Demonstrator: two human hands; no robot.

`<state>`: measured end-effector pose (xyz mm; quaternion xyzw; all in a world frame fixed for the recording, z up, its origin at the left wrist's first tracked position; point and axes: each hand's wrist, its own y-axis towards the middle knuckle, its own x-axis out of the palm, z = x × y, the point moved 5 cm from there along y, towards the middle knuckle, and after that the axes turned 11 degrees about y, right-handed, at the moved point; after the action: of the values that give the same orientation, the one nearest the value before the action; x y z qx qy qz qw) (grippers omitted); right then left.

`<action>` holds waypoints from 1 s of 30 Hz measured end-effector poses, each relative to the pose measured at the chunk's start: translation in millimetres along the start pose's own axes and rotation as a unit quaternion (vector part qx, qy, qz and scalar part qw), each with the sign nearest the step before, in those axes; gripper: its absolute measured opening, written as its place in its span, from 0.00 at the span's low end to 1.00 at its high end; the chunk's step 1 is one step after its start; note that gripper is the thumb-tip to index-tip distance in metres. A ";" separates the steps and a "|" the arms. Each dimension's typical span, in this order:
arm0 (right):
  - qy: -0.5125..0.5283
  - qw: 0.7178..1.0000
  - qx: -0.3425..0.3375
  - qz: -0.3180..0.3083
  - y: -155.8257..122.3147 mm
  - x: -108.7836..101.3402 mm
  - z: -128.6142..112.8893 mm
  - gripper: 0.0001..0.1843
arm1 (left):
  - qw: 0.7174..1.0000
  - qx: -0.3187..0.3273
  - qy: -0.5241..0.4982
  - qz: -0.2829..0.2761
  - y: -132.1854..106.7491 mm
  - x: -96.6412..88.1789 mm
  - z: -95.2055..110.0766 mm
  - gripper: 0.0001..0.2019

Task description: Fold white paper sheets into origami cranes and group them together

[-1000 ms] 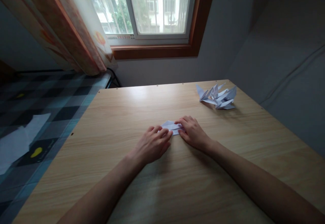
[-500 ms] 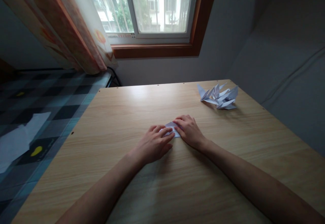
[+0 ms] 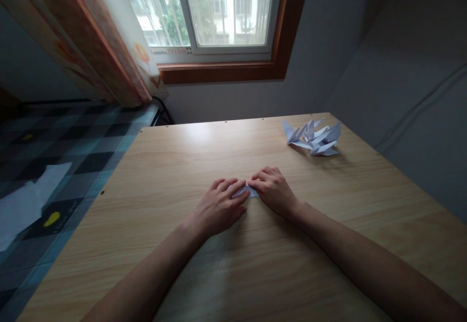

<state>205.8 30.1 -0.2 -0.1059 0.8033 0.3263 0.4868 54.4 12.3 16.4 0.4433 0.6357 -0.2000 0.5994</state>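
A small piece of folded white paper [image 3: 252, 192] lies on the wooden table under both of my hands, mostly covered by fingers. My left hand [image 3: 223, 205] rests on its left part, fingers stretched out and slightly apart, pressing it down. At the paper's right and upper edge, my right hand [image 3: 273, 189] has its fingers drawn together on the fold. What the right fingertips pinch is partly hidden. Several folded paper cranes [image 3: 315, 138] sit bunched together near the table's far right corner.
The light wooden table [image 3: 175, 166] has a far edge below the window [image 3: 226, 10]. To the left, a bed with a checked cover [image 3: 91, 166] holds loose white paper sheets [image 3: 22, 205]. An orange curtain [image 3: 98, 35] hangs behind it. Walls stand behind and at right.
The paper's upper flap, visible before, is now folded down, so a narrower strip shows. My right fingers have moved slightly toward the left fingers and curled more. My left hand has hardly moved.
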 end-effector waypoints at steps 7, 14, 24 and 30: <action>-0.009 0.999 0.026 -0.018 -1.5 -5.7 -0.3 0.09 | 1.000 0.012 -0.004 -0.006 -0.5 3.4 0.5 0.16; -0.030 0.999 0.026 -0.006 -14.3 -18.5 8.4 0.09 | 1.000 0.015 0.001 -0.002 -1.3 3.5 0.3 0.16; 0.058 0.996 -0.054 -0.046 -8.1 -4.8 -14.8 0.18 | 0.998 0.040 0.036 0.029 0.1 2.8 0.3 0.13; 0.142 0.987 0.068 -0.032 -6.0 -8.9 -4.5 0.09 | 0.994 0.038 0.080 0.065 1.7 -1.2 -7.2 0.08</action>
<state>209.9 21.4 6.3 -0.1432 0.8808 0.2367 0.3843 51.4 18.4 19.5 0.5208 0.6435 -0.1483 0.5410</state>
